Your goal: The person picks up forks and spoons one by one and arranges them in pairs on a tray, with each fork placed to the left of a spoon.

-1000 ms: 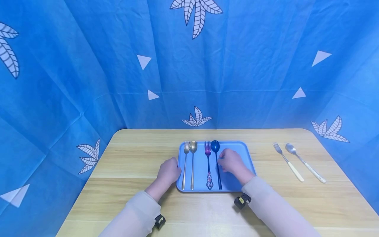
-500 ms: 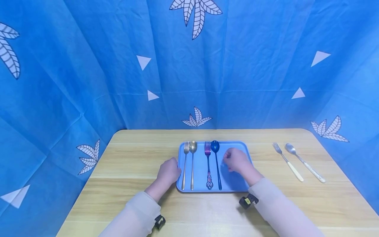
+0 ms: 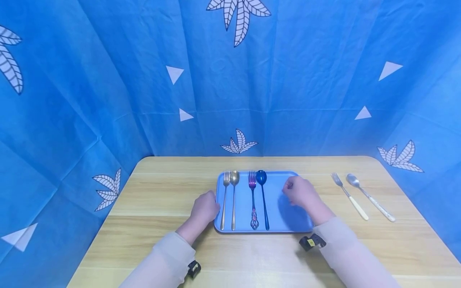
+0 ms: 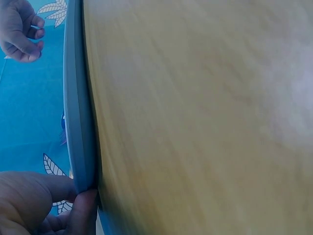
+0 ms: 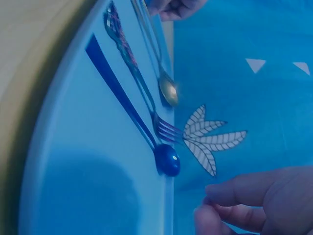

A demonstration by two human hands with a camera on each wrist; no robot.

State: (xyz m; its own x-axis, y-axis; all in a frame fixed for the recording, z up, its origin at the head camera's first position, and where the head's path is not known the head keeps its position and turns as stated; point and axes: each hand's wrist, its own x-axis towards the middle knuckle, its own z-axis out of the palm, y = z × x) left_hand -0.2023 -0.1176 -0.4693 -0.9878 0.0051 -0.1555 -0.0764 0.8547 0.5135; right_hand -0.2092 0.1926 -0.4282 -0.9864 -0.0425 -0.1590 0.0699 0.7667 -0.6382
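Clearly, the blue tray (image 3: 276, 184) has rounded corners.

No text, brand or number could be read. A small yellow label (image 3: 310, 242) stood on the black wrist device (image 3: 305, 244) at the person's right sleeve (image 3: 351, 254), but any print on it was too small to make out.

Light wood-grain table (image 3: 162, 176), rounded far corners. Blue rectangular tray (image 3: 243, 212) sits flat near the middle. Well right of it, a cream-handled fork (image 3: 349, 195) and a white-handled spoon (image 3: 370, 198) lie slanted side by side, apart, heads toward the far edge, fork nearer the tray.
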